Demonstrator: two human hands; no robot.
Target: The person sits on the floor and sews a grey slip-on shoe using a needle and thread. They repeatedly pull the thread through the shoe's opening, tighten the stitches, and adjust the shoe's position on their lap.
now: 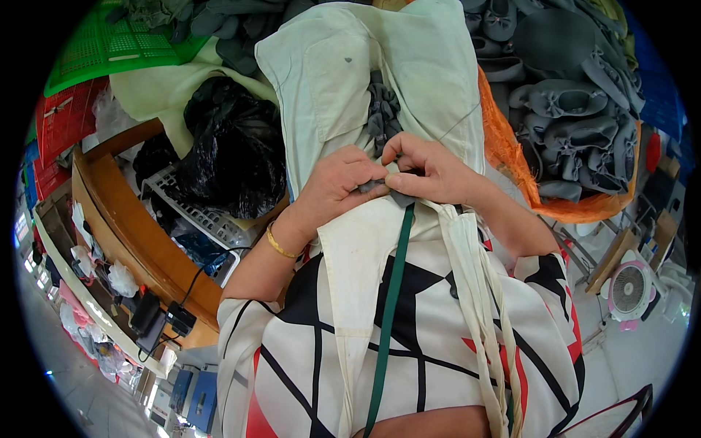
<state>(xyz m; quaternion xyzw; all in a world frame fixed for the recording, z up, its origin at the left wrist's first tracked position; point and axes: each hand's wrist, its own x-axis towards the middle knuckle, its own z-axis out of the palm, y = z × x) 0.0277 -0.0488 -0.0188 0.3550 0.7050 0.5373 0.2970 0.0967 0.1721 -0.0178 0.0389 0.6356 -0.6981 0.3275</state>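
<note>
In front of my body, my left hand [337, 181] and my right hand [432, 172] meet with their fingers pinched together. Between them is a small piece of grey fabric [401, 197], partly covered by the fingers; its exact shape is hidden. Just beyond the fingertips, a gathered heap of dark grey fabric pieces [382, 109] lies in a fold of the pale cloth [328, 80] over my lap. A dark green strap [393, 314] runs from below my hands down over my patterned top. A yellow bangle circles my left wrist.
To the right, an orange bag [504, 146] holds several grey flat shoes [566, 98] with small bows. At left are a black plastic bag [234, 146], a white crate [197, 208], a wooden table [139, 241] and a green basket [120, 44]. A fan [629, 290] stands far right.
</note>
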